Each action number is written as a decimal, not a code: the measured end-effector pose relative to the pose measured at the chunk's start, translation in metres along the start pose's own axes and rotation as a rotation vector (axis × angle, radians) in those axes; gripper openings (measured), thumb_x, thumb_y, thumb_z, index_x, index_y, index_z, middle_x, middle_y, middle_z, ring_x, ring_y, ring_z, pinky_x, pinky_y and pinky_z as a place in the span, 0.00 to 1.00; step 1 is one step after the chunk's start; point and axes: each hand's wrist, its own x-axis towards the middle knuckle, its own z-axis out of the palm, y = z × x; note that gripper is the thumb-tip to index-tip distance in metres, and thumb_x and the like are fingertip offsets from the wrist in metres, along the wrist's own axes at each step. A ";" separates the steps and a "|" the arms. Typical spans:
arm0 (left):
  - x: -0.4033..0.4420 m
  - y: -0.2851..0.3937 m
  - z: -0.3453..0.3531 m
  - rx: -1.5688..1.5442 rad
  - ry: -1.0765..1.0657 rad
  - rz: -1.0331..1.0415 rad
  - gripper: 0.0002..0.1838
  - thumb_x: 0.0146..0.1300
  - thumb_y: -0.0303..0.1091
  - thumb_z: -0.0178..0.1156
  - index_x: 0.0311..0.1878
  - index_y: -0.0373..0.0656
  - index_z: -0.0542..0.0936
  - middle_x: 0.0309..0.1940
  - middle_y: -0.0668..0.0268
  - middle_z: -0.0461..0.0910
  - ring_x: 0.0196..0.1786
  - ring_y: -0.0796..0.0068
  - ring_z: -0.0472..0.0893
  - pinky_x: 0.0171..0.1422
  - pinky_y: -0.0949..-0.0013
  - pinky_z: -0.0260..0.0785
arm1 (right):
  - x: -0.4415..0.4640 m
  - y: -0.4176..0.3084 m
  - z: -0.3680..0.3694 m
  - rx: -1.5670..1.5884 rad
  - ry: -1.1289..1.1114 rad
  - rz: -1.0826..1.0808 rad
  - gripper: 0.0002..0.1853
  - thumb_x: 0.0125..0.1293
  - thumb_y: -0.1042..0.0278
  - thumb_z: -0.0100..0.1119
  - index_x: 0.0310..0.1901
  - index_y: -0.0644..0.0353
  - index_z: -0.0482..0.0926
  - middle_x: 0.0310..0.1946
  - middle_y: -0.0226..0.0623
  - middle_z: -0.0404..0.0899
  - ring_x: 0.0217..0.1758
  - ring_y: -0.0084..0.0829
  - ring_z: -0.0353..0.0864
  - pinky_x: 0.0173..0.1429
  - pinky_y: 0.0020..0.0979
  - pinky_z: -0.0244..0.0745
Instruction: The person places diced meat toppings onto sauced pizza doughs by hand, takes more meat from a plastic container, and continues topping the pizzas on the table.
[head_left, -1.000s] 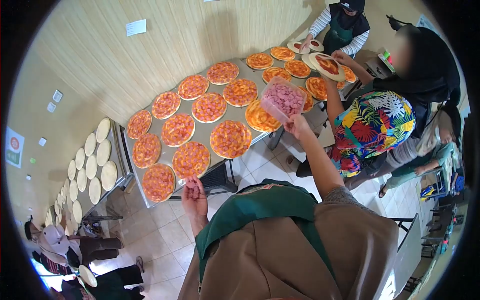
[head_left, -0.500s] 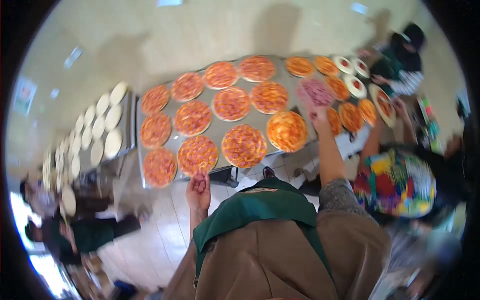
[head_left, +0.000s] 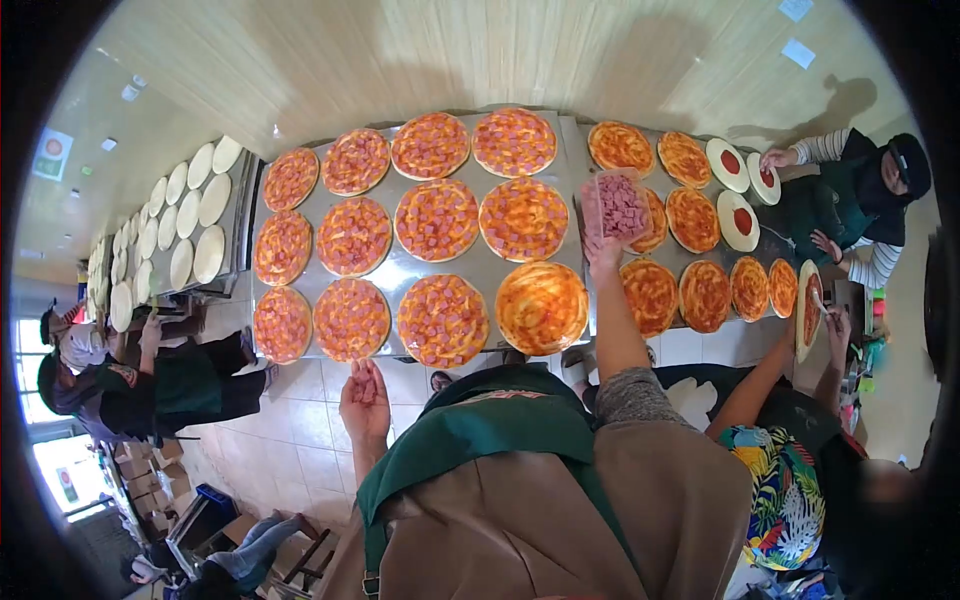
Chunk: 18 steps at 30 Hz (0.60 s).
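Note:
My left hand (head_left: 365, 402) is cupped around pink diced meat, just below a topped pizza (head_left: 351, 319) at the table's front edge. In my right hand (head_left: 604, 255) is a clear plastic tub (head_left: 615, 208) filled with more diced meat, held over the sauced pizzas on the right. Meat cubes cover most pizzas on the metal table (head_left: 385, 283). A sauced pizza (head_left: 541, 308) without visible meat lies at the front, nearest my body. Above it, another pizza (head_left: 524, 219) carries meat cubes mainly around its edge.
At the right, one person (head_left: 850, 200) reaches over a sauced base (head_left: 765, 180); another's hand holds a base (head_left: 807, 310). Plain dough rounds (head_left: 209, 254) cover a table at the left. Two people (head_left: 170, 380) stand beside it. Boxes (head_left: 160, 470) are at the lower left.
The view has turned rightward and levelled over the table. My left hand still holds meat and my right hand the tub. The co-worker at the right has a hand on a different base.

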 end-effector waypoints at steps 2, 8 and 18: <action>0.001 0.005 -0.015 -0.019 0.040 0.015 0.17 0.69 0.28 0.42 0.56 0.29 0.70 0.51 0.50 0.76 0.59 0.57 0.75 0.65 0.60 0.70 | -0.007 0.004 0.008 -0.033 0.020 -0.051 0.11 0.57 0.66 0.46 0.39 0.62 0.66 0.48 0.49 0.72 0.57 0.50 0.72 0.64 0.47 0.64; 0.006 0.012 -0.023 -0.007 0.019 0.083 0.17 0.69 0.28 0.42 0.56 0.29 0.70 0.49 0.49 0.77 0.55 0.57 0.77 0.65 0.58 0.70 | 0.014 0.019 -0.008 -0.067 -0.007 -0.128 0.07 0.57 0.65 0.46 0.35 0.57 0.67 0.42 0.44 0.73 0.51 0.49 0.74 0.60 0.47 0.67; 0.071 0.082 -0.111 -0.378 0.098 0.399 0.15 0.68 0.28 0.40 0.51 0.30 0.71 0.45 0.51 0.78 0.52 0.56 0.79 0.63 0.57 0.72 | 0.019 0.017 -0.017 -0.180 -0.102 -0.174 0.09 0.63 0.60 0.45 0.35 0.56 0.68 0.34 0.36 0.68 0.40 0.38 0.71 0.49 0.39 0.69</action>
